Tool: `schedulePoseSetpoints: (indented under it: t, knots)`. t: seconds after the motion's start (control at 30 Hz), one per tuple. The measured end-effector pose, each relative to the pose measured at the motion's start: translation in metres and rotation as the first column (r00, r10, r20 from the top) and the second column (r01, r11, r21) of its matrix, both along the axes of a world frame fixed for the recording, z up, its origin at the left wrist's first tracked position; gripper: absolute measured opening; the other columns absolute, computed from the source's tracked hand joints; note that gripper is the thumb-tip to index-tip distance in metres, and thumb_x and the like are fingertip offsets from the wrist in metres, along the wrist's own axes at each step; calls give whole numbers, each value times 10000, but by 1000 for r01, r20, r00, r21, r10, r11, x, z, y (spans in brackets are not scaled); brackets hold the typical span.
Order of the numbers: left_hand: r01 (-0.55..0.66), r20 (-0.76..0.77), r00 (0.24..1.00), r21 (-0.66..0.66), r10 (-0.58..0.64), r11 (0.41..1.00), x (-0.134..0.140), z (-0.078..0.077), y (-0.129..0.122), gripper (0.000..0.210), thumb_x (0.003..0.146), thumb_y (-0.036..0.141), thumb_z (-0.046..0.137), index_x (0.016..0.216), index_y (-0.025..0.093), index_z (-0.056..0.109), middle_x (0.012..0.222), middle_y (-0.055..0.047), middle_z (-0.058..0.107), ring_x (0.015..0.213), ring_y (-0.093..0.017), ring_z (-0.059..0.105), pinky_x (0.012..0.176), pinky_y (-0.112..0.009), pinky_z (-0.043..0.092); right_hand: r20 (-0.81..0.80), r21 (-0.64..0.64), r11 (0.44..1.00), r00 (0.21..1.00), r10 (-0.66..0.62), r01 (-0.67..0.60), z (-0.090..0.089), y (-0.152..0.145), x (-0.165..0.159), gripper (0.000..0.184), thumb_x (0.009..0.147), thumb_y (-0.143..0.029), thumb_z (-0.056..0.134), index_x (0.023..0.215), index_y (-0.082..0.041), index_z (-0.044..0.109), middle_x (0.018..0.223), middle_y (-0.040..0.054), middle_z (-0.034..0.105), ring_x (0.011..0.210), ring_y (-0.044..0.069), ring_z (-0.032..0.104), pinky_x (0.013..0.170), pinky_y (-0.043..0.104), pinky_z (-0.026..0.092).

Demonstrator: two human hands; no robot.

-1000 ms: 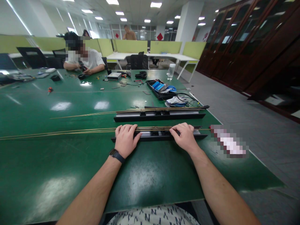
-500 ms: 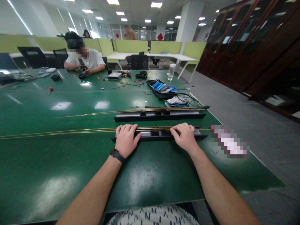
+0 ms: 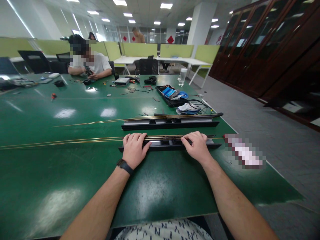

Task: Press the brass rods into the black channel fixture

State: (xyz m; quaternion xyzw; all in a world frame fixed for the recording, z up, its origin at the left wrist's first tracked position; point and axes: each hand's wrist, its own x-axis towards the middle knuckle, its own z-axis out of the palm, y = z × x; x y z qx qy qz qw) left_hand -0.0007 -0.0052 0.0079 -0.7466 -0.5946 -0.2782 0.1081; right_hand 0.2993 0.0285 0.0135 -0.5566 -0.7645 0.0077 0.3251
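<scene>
A long black rail with a silver inner face lies crosswise in front of me. Several thin gold rods run along its top and stretch far past its left end. My left hand wraps over the left part of the rail, fingers bent across the rods and thumb on the near side. Near the right end, my right hand is closed in a pinch at the rods; its fingertips partly cover them. Behind lies a second black rail with its own gold rods.
A black tray of blue items, white gloves and cables sit beyond the rails. A blurred pinkish object lies at the right table edge. Across the green table a person handles something dark. A clear bottle stands farther back.
Both hands stay in the same place on the rail and rods. The view shifts very slightly; nothing else visibly moves.
</scene>
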Motion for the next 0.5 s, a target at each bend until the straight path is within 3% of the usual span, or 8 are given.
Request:
schedulePoseSetpoints:
  t: [0.5]
  knots:
    - [7, 4, 1000, 6, -7, 1000, 0, 0, 0, 384, 978, 475, 560, 1251, 219, 643, 1157, -117, 712, 1146, -298, 606, 1069, -507, 340, -3, 7, 1000, 1000, 3, -3, 3, -2, -1, 258, 927, -429, 589, 792, -238, 698, 852, 25, 738, 950, 227, 579, 903, 424, 268]
